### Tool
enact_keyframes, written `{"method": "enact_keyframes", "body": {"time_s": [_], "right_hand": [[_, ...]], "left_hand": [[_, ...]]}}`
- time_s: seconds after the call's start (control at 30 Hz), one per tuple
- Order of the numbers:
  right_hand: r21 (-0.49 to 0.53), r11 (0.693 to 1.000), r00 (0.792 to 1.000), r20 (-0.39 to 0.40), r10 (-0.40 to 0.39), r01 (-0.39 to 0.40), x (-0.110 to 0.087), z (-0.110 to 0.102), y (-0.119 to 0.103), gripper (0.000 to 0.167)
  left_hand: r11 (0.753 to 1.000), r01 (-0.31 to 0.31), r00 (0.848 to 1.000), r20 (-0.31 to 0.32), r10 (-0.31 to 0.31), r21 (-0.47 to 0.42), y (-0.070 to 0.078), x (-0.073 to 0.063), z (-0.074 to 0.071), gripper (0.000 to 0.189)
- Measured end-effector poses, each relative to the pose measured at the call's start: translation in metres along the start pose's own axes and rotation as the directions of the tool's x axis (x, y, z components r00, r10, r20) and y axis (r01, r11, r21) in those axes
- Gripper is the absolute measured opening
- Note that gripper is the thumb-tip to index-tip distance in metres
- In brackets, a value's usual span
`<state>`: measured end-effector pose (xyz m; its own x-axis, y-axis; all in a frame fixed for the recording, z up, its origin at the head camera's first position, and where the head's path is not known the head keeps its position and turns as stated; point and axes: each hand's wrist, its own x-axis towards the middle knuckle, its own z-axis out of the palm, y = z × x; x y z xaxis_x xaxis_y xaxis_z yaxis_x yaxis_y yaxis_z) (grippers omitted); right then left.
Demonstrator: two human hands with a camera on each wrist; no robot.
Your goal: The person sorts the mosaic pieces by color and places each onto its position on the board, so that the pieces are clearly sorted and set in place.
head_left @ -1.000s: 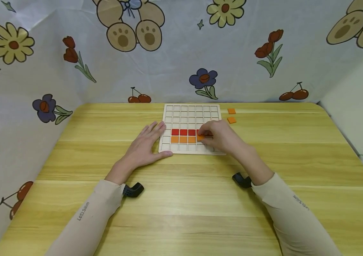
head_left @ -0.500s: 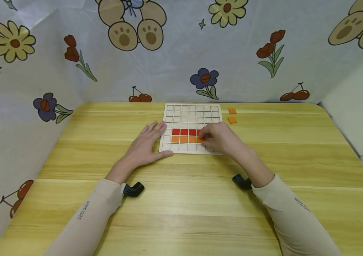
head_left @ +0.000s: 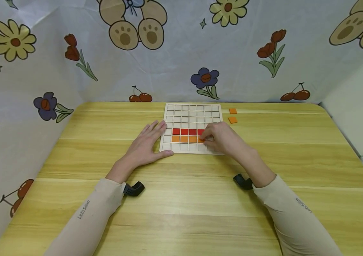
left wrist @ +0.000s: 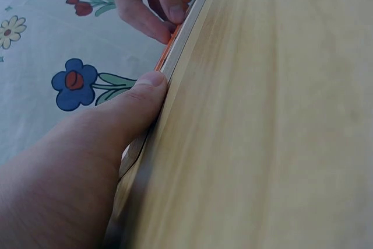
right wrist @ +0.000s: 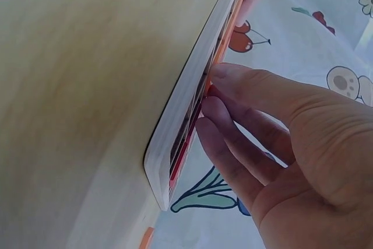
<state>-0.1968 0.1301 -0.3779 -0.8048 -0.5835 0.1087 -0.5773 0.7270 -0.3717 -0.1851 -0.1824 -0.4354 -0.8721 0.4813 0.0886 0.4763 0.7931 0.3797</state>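
Observation:
A pale wooden grid board point(head_left: 194, 110) lies flat on the table. Red square tiles point(head_left: 184, 131) fill part of one row, and orange square tiles point(head_left: 184, 139) line up in the row nearer the person. My left hand point(head_left: 141, 146) rests at the board's left edge, fingers spread; its thumb point(left wrist: 140, 100) touches the near edge in the left wrist view. At the right end of the visible orange run, my right hand point(head_left: 226, 138) pinches an orange tile point(head_left: 201, 140) low in its cell. The right wrist view shows the thumb point(right wrist: 233, 77) on it. Cells under the right hand are hidden.
Two loose orange tiles, a far one point(head_left: 232, 111) and a nearer one point(head_left: 232, 120), lie right of the board on the wooden table point(head_left: 181, 206). A patterned cloth point(head_left: 168, 71) hangs behind the table's back edge. Black devices sit at both wrists.
The right hand has shifted slightly toward the person, and the orange tile it pinches has gone from overlapping the red row to lying in line with the orange row. The left hand stays put.

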Motion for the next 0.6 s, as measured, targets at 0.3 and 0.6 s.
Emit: {"method": "enact_keyframes", "body": {"time_s": [0.3, 0.6], "right_hand": [[0.011, 1.000, 1.000, -0.022, -0.014, 0.014, 0.0000, 0.0008, -0.0001, 0.013], [0.071, 0.997, 0.999, -0.025, 0.044, -0.042, 0.0010, -0.0009, 0.0037, 0.011]], "left_hand": [[1.000, 0.018, 1.000, 0.015, -0.018, 0.004, 0.0005, -0.0007, -0.0011, 0.106], [1.000, 0.012, 1.000, 0.008, -0.012, 0.002, 0.0006, -0.0007, -0.0005, 0.105]]}}
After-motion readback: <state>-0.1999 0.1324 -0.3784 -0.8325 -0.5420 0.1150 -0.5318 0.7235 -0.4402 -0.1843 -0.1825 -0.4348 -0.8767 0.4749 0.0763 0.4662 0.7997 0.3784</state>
